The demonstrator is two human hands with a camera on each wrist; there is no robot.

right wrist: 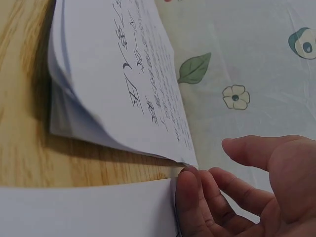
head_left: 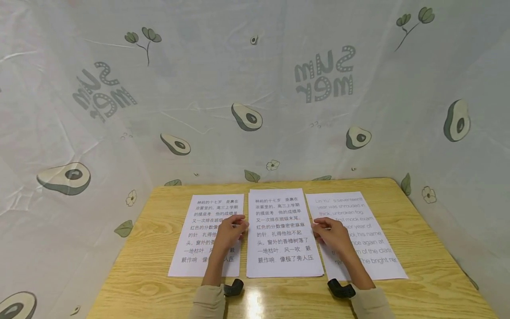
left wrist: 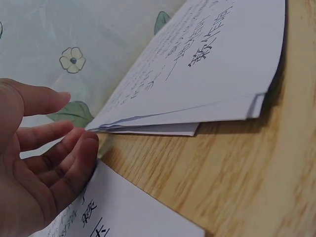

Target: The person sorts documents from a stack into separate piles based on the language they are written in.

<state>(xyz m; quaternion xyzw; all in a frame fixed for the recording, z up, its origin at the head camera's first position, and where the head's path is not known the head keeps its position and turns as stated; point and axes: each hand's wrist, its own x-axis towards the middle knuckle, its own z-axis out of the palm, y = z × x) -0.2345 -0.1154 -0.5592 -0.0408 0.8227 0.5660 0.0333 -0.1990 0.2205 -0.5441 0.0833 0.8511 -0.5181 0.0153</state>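
A middle stack of printed sheets (head_left: 280,232) lies on the wooden table (head_left: 430,261), between a left sheet (head_left: 195,239) and a right sheet (head_left: 374,248). My left hand (head_left: 238,224) rests on the left sheet, fingertips at the stack's left edge. My right hand (head_left: 321,226) rests on the right sheet, fingertips at the stack's right edge. In the left wrist view the left hand (left wrist: 74,129) has loosely bent fingers just short of the stack (left wrist: 207,54), above the left sheet (left wrist: 133,212). In the right wrist view the right hand (right wrist: 212,165) touches the stack's (right wrist: 113,69) edge beside the right sheet (right wrist: 84,210).
A curtain printed with avocados (head_left: 247,117) encloses the table at the back and on both sides. Black wrist camera mounts (head_left: 233,288) sit at each cuff near the table's front edge. Bare wood shows in front of the sheets and at the far right.
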